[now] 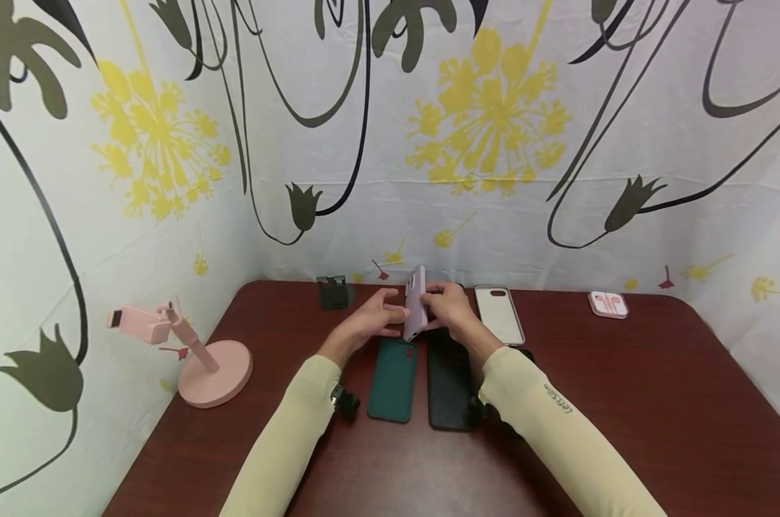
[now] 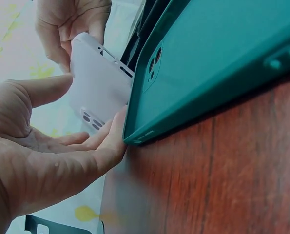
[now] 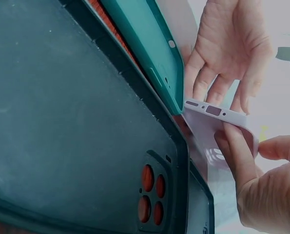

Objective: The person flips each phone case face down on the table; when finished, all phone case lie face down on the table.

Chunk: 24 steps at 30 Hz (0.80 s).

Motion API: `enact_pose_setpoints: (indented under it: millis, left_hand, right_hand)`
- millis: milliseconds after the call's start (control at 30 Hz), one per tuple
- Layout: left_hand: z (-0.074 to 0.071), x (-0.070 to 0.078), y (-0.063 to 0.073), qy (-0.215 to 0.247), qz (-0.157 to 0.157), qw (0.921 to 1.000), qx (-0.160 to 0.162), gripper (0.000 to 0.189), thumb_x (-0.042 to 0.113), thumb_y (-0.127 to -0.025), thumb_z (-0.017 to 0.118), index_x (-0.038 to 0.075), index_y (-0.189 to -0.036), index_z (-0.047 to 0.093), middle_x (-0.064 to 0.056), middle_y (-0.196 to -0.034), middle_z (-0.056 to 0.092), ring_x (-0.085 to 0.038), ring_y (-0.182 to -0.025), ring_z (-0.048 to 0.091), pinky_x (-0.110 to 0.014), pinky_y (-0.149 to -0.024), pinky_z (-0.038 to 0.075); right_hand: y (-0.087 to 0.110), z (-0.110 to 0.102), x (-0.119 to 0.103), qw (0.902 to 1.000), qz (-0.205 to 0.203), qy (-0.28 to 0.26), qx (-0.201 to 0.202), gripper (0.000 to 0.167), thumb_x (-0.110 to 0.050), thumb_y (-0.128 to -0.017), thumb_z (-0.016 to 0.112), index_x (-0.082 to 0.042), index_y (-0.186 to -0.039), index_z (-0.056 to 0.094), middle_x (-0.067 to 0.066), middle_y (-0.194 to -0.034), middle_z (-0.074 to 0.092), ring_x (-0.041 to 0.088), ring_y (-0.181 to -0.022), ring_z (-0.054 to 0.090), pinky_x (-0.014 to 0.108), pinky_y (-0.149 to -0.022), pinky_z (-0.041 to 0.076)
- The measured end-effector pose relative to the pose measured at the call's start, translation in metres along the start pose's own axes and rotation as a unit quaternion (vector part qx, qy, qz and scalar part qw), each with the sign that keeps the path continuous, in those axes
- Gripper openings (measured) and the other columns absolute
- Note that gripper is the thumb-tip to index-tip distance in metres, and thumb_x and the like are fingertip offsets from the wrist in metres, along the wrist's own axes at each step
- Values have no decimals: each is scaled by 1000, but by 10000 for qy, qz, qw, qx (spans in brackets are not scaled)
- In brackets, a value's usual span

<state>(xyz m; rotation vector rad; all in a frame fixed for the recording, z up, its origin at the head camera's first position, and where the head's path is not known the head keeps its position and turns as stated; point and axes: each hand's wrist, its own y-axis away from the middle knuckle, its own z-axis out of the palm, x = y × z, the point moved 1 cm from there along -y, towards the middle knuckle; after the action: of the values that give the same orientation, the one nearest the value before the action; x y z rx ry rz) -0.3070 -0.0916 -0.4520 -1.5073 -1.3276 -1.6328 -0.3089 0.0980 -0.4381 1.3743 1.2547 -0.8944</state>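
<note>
The tilted phone case is plain pale lilac. The broad case is near-black, the case beside it solid teal, and the case near the wall cloth off-white with a darker rim. A stand is pastel pink; a small holder, dark green-grey. The square box shows pink earphones on white. Pale yellow sleeves carry dark lettering on the right. The table is reddish brown with darker grain streaks; the wall cloth is white, printed with yellow flower heads, olive-grey tulips, dark stems and red sprigs.
</note>
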Motion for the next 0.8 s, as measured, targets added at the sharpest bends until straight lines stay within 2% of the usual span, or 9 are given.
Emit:
enact_pose_setpoints:
  millis: [200,367,533,667,800]
  left_hand:
    - [0,-2,-3,82,37,9999,81,71,17,-107,64,8,-166,25,-23,-155,52,-36,-134,63,-51,-107,58]
    - [1,-3,-4,131,75,9996,254,66,14,-107,63,8,-164,30,-24,-155,52,-38,-135,61,-52,-107,57]
    - [0,-4,-7,221,12,9986,482,64,8,-106,63,7,-162,33,-24,-161,44,-39,-140,56,-51,-103,59]
    - [-1,-6,-10,324,-63,9974,640,63,3,-104,63,5,-161,34,-23,-164,40,-39,-144,53,-53,-103,59]
    - [-3,-6,-10,198,-94,9968,771,64,0,-103,63,4,-160,35,-23,-162,44,-38,-141,56,-52,-103,59]
  right_hand:
    - [3,-2,-1,10000,22,-66,23,40,-14,-107,56,2,-143,60,29,-130,66,30,-100,74,39,-67,67]
    - [-1,-4,2,9999,0,-171,-14,41,-14,-106,56,2,-144,59,29,-130,67,25,-97,74,37,-67,67]
    - [-3,-6,5,9995,10,-304,-65,42,-14,-106,56,3,-144,58,28,-130,68,19,-91,74,33,-64,66]
    - [-2,-6,7,9992,115,-384,-84,41,-13,-106,56,2,-144,58,23,-124,70,15,-86,73,28,-61,63]
    - [-4,-5,9,9991,189,-363,-135,40,-12,-106,56,3,-143,59,18,-116,72,12,-81,73,27,-60,62]
